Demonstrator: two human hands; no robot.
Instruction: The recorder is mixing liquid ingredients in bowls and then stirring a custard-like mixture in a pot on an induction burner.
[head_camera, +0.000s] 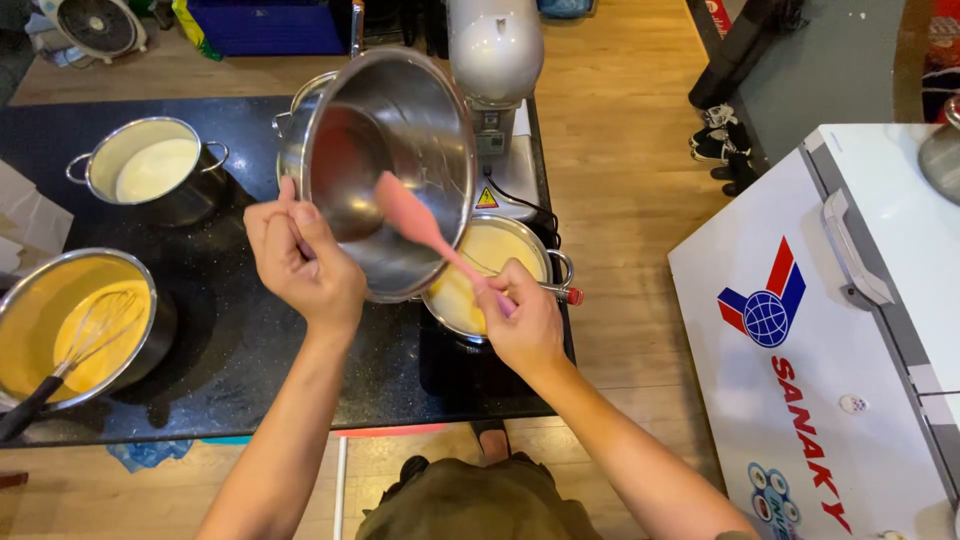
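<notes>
My left hand (303, 262) grips the rim of a shiny steel mixing bowl (400, 170), held tilted on its side over a steel pot (500, 262) of pale yellow liquid. My right hand (522, 322) holds a pink silicone spatula (415, 222) by its handle, with the blade inside the tilted bowl against its wall. The bowl looks almost empty inside. The pot stands on the black countertop (250, 340) at its right end, partly hidden behind the bowl and my right hand.
A bowl of yellow batter with a whisk (75, 325) sits at the left. A pot of white liquid (155, 168) stands at the back left. A grey stand mixer (495, 60) is behind the bowl. A white chest freezer (840, 330) stands at the right.
</notes>
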